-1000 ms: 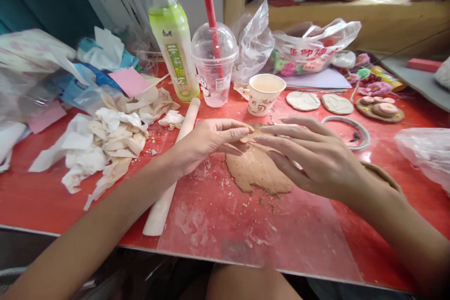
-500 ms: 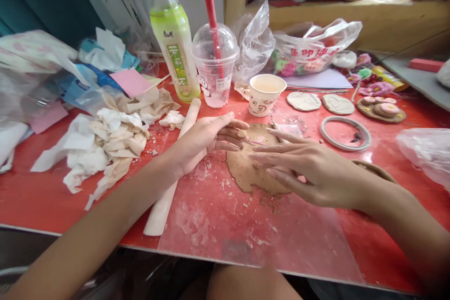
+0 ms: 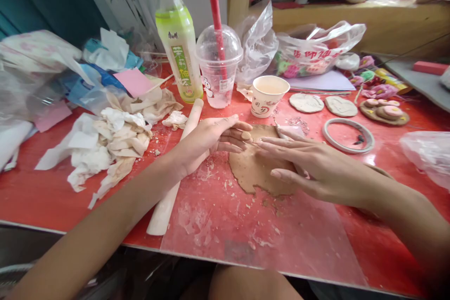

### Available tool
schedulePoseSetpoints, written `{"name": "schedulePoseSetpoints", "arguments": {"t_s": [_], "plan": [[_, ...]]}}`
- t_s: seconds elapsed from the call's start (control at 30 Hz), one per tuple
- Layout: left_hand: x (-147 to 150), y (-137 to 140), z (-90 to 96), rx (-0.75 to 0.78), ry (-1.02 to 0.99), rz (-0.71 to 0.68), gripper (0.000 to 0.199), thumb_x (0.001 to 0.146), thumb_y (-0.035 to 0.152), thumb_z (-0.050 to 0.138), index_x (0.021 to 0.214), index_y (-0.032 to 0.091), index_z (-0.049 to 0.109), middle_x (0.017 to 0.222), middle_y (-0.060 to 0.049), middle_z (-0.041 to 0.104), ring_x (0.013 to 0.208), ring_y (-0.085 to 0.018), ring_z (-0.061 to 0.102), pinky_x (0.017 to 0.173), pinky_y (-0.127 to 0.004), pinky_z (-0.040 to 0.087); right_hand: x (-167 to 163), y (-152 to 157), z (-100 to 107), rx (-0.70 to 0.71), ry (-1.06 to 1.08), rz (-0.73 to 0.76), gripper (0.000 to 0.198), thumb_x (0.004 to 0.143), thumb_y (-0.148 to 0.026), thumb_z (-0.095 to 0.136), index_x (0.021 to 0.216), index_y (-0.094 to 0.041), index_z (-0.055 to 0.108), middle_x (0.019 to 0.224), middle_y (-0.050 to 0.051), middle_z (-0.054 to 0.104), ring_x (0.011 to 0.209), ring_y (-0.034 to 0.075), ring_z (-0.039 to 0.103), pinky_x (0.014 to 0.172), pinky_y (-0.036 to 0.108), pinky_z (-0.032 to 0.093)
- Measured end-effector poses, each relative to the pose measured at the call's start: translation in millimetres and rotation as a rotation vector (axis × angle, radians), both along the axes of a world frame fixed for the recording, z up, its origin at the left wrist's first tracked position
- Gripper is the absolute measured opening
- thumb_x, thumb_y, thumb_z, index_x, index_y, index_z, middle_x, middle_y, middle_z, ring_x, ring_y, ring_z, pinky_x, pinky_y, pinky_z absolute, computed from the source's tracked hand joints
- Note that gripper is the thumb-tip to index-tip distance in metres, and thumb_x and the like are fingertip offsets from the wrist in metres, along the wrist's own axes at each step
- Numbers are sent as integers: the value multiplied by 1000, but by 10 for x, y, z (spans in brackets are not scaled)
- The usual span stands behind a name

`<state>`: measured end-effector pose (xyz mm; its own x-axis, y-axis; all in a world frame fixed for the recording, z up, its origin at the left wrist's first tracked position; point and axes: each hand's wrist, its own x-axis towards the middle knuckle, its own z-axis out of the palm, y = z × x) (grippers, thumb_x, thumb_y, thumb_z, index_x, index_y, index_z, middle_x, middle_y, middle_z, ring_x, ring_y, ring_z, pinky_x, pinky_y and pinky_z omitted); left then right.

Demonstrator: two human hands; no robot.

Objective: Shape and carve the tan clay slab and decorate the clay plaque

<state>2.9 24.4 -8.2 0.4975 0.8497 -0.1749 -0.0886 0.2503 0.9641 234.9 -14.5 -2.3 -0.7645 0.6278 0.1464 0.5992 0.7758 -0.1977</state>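
My left hand (image 3: 220, 138) is turned palm inward above the rolled-out sheet of brown clay (image 3: 258, 168), its fingers stretched to the right. A small round clay disc (image 3: 246, 135) rests at its fingertips. From the right, my right hand (image 3: 305, 161) reaches over the sheet with long, straight fingers and the thumb apart. Its fingertips are close beside the disc; whether they touch it I cannot tell. A wooden rolling pin (image 3: 165, 211) lies on the table under my left forearm and hand.
Behind my hands stand a paper cup (image 3: 270, 96), a domed plastic cup (image 3: 218, 70) with a red straw and a green drink bottle (image 3: 177, 51). Crumpled tissues (image 3: 112, 140) lie left. A tape ring (image 3: 348, 135), pale clay discs (image 3: 305, 102) and a decorated clay piece (image 3: 385, 110) lie right.
My right fingertips have come nearer the small disc and lie flatter. A thin purple stick seen between the hands before no longer shows clearly. My left hand keeps its pose.
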Motion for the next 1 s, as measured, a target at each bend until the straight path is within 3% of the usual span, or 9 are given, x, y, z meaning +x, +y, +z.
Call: {"name": "schedulePoseSetpoints", "arguments": {"t_s": [0.17, 0.3, 0.4, 0.57, 0.7, 0.8, 1.0], "plan": [[9, -9, 10, 17, 38, -7, 29, 86, 36, 54, 100, 13, 64, 98, -8, 69, 83, -14, 65, 78, -26, 51, -23, -53, 59, 26, 108, 29, 29, 91, -28, 43, 112, -21, 62, 118, 5, 65, 107, 21, 62, 97, 44, 47], [23, -14, 15, 25, 67, 5, 23, 80, 28, 62, 96, 12, 65, 97, -7, 68, 85, -13, 64, 79, -26, 50, -32, -35, 28, 110, 144, -11, 38, 91, -28, 42, 127, -17, 52, 129, 8, 57, 120, 21, 53, 97, 40, 47], [31, -16, 14, 43, 97, 22, 22, 75, 25, 67, 93, 12, 65, 92, -4, 66, 78, -11, 62, 76, -25, 49, -29, 17, -41, 208, 129, -136, 42, 92, -31, 41, 130, -15, 48, 126, 10, 59, 117, 23, 55, 96, 43, 47], [48, -31, 30, 67, 144, 27, 22, 71, 20, 69, 91, 12, 64, 75, 0, 61, 69, -8, 58, 72, -24, 48, 26, 60, -53, 295, 169, -491, 35, 91, -34, 42, 120, -20, 56, 109, 8, 69, 96, 25, 66, 75, 39, 51], [59, -33, 48, 69, 152, 19, 25, 71, 23, 70, 93, 12, 64, 75, -1, 62, 69, -10, 58, 73, -25, 48, 55, 91, -41, 237, 166, -700, 27, 90, -37, 41, 98, -23, 63, 87, 5, 71, 72, 23, 65, 59, 34, 44], [54, -26, 35, 62, 119, -4, 29, 75, 35, 68, 90, 11, 65, 82, -4, 65, 73, -11, 60, 72, -25, 48, 40, 130, -84, 210, 99, -794, 35, 91, -41, 36, 72, -21, 59, 77, 7, 67, 66, 21, 60, 53, 32, 36], [14, -8, -21, 6, 39, -2, 30, 82, 39, 59, 91, 11, 65, 88, -6, 68, 76, -12, 65, 75, -25, 50, -33, 162, -157, 20, -68, -843, 48, 87, -58, 32, 62, -20, 48, 57, 4, 56, 49, 15, 45, 44, 26, 26]]}}
